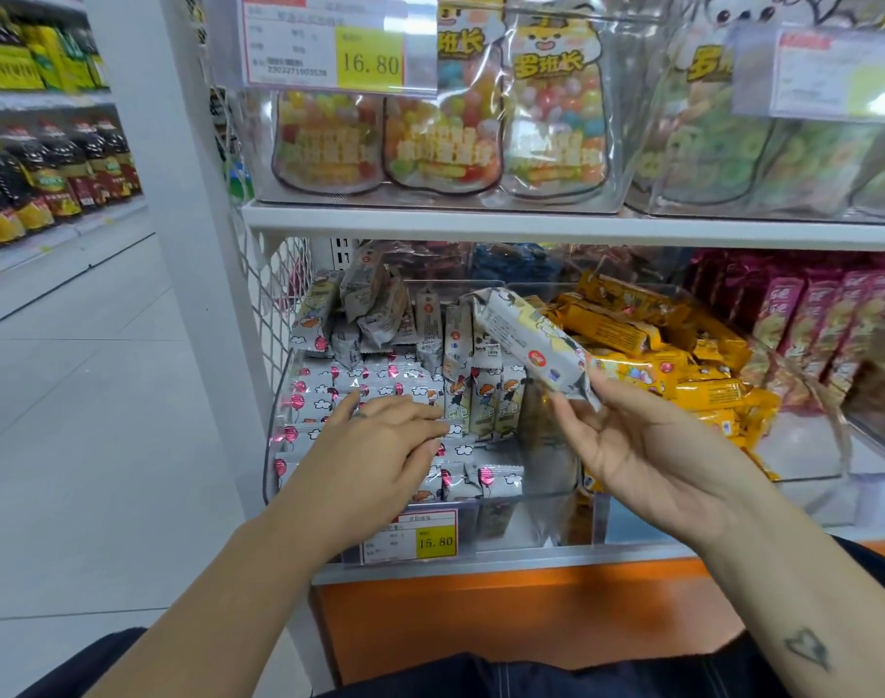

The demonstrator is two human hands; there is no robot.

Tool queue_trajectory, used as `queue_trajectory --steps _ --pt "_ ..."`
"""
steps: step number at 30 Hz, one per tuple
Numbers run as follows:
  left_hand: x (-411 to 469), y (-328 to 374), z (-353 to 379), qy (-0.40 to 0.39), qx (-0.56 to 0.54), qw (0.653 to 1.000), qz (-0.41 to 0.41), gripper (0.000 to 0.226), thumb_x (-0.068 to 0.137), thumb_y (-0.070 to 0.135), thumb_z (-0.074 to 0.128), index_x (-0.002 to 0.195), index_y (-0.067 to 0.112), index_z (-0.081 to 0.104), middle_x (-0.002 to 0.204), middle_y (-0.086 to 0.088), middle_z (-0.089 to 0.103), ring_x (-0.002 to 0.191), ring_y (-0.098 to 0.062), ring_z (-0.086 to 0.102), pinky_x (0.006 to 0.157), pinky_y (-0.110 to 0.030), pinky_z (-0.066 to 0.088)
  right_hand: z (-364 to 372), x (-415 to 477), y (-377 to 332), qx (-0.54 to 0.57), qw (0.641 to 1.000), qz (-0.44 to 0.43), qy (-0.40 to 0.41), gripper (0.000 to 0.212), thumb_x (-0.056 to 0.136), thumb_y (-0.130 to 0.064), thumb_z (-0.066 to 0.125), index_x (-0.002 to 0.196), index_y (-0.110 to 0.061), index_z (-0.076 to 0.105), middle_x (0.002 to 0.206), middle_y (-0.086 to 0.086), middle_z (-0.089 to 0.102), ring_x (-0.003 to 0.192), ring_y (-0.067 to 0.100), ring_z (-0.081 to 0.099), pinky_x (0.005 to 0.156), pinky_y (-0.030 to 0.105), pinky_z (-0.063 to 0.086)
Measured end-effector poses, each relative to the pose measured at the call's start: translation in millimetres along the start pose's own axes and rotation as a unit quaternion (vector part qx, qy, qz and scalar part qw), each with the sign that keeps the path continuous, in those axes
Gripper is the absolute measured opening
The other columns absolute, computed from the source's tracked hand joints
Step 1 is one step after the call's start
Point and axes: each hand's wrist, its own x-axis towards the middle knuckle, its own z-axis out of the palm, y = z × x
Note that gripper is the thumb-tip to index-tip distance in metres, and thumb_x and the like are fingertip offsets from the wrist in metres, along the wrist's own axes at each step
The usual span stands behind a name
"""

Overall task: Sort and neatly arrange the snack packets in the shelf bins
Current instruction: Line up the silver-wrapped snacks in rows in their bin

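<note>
A clear bin (272, 445) on the lower shelf holds several silver snack packets (380, 319) with cartoon prints, some stacked flat, some upright. My left hand (380, 450) lies flat on the flat packets at the bin's front, fingers straight. My right hand (642, 440) pinches one silver packet (526, 340) by its lower end and holds it tilted above the gap between this bin and the neighbouring bin of yellow packets (657, 345).
Pink packets (823, 314) fill a bin at the far right. The upper shelf (531, 226) carries bags of coloured candy (445, 138) behind price tags. A white wire side panel (274, 289) closes the shelf's left end. An aisle with bottles (53, 178) runs at the left.
</note>
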Motion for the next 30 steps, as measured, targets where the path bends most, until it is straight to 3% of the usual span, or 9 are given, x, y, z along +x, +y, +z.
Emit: queue_trajectory --steps 1,4,6,10,13,16,23,27,30 --pt "0 0 1 0.006 -0.005 1.000 0.004 0.059 0.088 0.051 0.011 0.130 0.039 0.051 0.137 0.026 0.043 0.132 0.001 0.029 0.114 -0.034 0.001 2 -3 1 -0.014 1.000 0.003 -0.016 0.083 0.045 0.003 0.087 0.121 -0.005 0.055 0.114 0.023 0.065 0.096 0.030 0.068 0.062 0.033 0.059" --pt "0 -2 2 0.020 -0.015 1.000 0.016 0.069 0.082 0.055 0.006 0.128 0.037 0.055 0.134 0.024 0.048 0.130 -0.001 0.033 0.114 -0.036 0.004 12 -8 2 -0.159 0.986 -0.057 0.000 0.036 0.077 -0.003 0.062 0.112 -0.010 0.058 0.108 0.018 0.069 0.094 0.031 0.069 0.062 0.031 0.059" --pt "0 -3 3 0.022 -0.010 1.000 0.017 0.070 0.082 0.055 0.005 0.128 0.037 0.055 0.134 0.024 0.048 0.130 -0.001 0.034 0.113 -0.036 0.004 16 -7 0 -0.331 0.931 -0.153 0.032 0.020 0.089 -0.002 0.053 0.103 -0.014 0.060 0.101 0.007 0.069 0.087 0.025 0.070 0.063 0.030 0.059" --pt "0 -2 3 0.022 -0.006 1.000 0.012 0.067 0.084 0.054 0.007 0.129 0.038 0.053 0.135 0.024 0.047 0.132 -0.001 0.031 0.113 -0.035 0.003 22 7 2 -0.714 0.614 -0.334 0.037 0.019 0.092 -0.012 0.056 0.103 -0.026 0.060 0.099 -0.017 0.060 0.078 0.006 0.063 0.067 0.017 0.053" --pt "0 -2 2 0.018 -0.001 1.000 0.013 0.070 0.082 0.055 0.004 0.130 0.038 0.053 0.136 0.024 0.046 0.132 -0.001 0.030 0.113 -0.034 0.003 27 29 16 -0.809 0.476 -0.344 -0.001 0.027 0.092 -0.016 0.056 0.118 -0.023 0.056 0.107 -0.007 0.064 0.092 0.008 0.059 0.075 0.016 0.046" --pt "0 -1 1 0.019 0.016 1.000 0.017 0.072 0.082 0.054 0.001 0.130 0.039 0.052 0.137 0.026 0.044 0.132 0.000 0.029 0.114 -0.034 0.001 31 51 29 -0.822 0.501 -0.272 -0.018 0.025 0.094 -0.018 0.052 0.120 -0.020 0.050 0.107 0.003 0.066 0.094 0.020 0.062 0.080 0.036 0.051" --pt "-2 1 -3 0.051 0.043 0.998 0.018 0.057 0.089 0.048 0.013 0.125 0.033 0.056 0.133 0.014 0.046 0.119 -0.011 0.047 0.113 -0.044 0.011 24 83 54 -0.802 0.531 -0.274 0.009 0.015 0.090 -0.011 0.058 0.102 -0.015 0.052 0.097 -0.003 0.046 0.084 0.011 0.046 0.073 0.022 0.035" --pt "0 3 -1 0.007 0.068 0.998 0.009 0.070 0.084 0.051 -0.006 0.142 0.039 0.031 0.153 0.019 0.021 0.141 -0.006 0.017 0.115 -0.045 -0.003 21 81 52 -0.781 0.576 -0.242 -0.011 0.019 0.088 -0.008 0.060 0.099 -0.016 0.047 0.080 0.000 0.056 0.071 0.015 0.054 0.066 0.027 0.044" --pt "2 3 3 -0.006 0.081 0.997 -0.003 0.073 0.081 0.052 -0.011 0.146 0.039 0.021 0.153 0.020 0.021 0.142 -0.005 0.012 0.115 -0.046 -0.007 20 79 43 -0.798 0.560 -0.222 -0.023 0.018 0.089 -0.010 0.059 0.105 -0.016 0.052 0.083 -0.001 0.063 0.072 0.011 0.059 0.066 0.021 0.048"
